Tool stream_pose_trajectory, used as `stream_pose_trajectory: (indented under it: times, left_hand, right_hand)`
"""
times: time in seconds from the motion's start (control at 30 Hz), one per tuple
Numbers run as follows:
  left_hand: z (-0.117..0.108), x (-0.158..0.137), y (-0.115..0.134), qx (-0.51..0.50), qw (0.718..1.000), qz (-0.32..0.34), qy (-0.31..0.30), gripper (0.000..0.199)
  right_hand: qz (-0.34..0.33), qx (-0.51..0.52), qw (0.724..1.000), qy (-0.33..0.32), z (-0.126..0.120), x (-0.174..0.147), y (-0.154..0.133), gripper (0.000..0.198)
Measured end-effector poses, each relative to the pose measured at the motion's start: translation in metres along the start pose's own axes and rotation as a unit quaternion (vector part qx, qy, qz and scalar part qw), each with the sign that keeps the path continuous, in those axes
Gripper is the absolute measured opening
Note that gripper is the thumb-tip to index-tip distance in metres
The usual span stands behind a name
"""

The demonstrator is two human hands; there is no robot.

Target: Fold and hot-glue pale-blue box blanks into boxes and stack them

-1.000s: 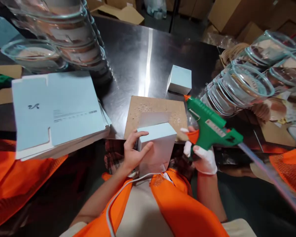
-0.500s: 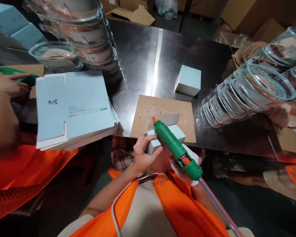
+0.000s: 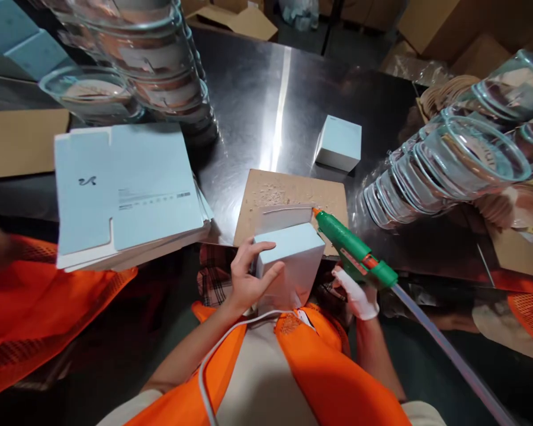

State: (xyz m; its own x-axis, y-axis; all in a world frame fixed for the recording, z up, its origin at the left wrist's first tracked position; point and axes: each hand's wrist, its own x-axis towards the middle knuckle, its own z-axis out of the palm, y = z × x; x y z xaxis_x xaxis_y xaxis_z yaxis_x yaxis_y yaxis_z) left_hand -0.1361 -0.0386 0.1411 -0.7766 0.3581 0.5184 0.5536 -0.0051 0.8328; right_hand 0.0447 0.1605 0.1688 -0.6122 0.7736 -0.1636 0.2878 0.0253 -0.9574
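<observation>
My left hand (image 3: 253, 275) grips the left side of a pale blue box (image 3: 291, 244), thumb and fingers around its edge. The box's flap (image 3: 286, 218) stands out from its far side over a brown cardboard sheet (image 3: 275, 189). A thin line runs along the flap's upper edge. In my gloved right hand (image 3: 355, 291) is a green hot glue gun (image 3: 350, 242), its handle partly hidden. The orange nozzle touches or nearly touches the flap's right end. A long clear glue stick (image 3: 448, 349) sticks out of the gun's back.
Flat box blanks (image 3: 151, 183) lie stacked at the left. A finished-looking blue box (image 3: 340, 143) stands on the metal table (image 3: 244, 89). Clear tub stacks rise at the left and right (image 3: 439, 165). A white cord (image 3: 204, 378) crosses my front. Co-workers in orange vests flank me.
The glue gun has moved right along the flap, from its left end to its right end. The line now shows on the flap. The co-worker's hand at the left has withdrawn with its green tool.
</observation>
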Motion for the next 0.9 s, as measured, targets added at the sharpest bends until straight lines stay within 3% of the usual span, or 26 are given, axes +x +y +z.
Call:
stream_pose_trajectory:
  times: [0.2, 0.4, 0.47, 0.57, 0.6, 0.67, 0.73, 0.77, 0.83, 0.9]
  left_hand:
    - [-0.011, 0.007, -0.007, -0.013, 1.0, -0.015, 0.003, 0.03]
    - [-0.012, 0.011, -0.008, -0.03, 1.0, -0.005, 0.001, 0.034]
    - [-0.011, 0.011, -0.009, -0.019, 1.0, -0.018, -0.005, 0.038]
    - [-0.008, 0.011, -0.009, -0.02, 0.999, -0.032, -0.023, 0.043]
    - [-0.007, 0.012, -0.009, -0.027, 0.999, -0.032, -0.03, 0.044]
    - [-0.004, 0.012, -0.01, -0.042, 0.998, -0.028, -0.039, 0.047]
    - [-0.001, 0.012, -0.01, -0.062, 0.997, -0.027, -0.039, 0.051]
    - [0.0, 0.012, -0.01, -0.075, 0.996, -0.027, -0.037, 0.051]
    - [0.003, 0.013, -0.009, -0.111, 0.993, -0.028, -0.02, 0.047]
    - [0.006, 0.014, -0.01, -0.169, 0.985, -0.022, 0.0, 0.05]
  right_hand:
    - [0.098, 0.066, 0.991, -0.067, -0.006, 0.063, -0.017, 0.064]
    - [0.155, -0.032, 0.987, -0.005, -0.014, 0.101, -0.021, 0.056]
    - [0.14, -0.101, 0.984, 0.047, -0.021, 0.098, -0.028, 0.047]
    - [0.017, -0.171, 0.975, 0.141, -0.013, 0.083, -0.045, 0.034]
    - [-0.029, -0.152, 0.979, 0.133, -0.004, 0.078, -0.051, 0.035]
    - [-0.068, -0.046, 0.996, 0.027, 0.02, 0.069, -0.06, 0.049]
    - [-0.031, 0.067, 0.992, -0.102, 0.042, 0.066, -0.062, 0.059]
    - [-0.009, 0.104, 0.985, -0.136, 0.049, 0.066, -0.061, 0.061]
    - [0.001, 0.145, 0.978, -0.147, 0.053, 0.068, -0.056, 0.064]
    - [-0.038, 0.149, 0.973, -0.174, 0.045, 0.068, -0.049, 0.072]
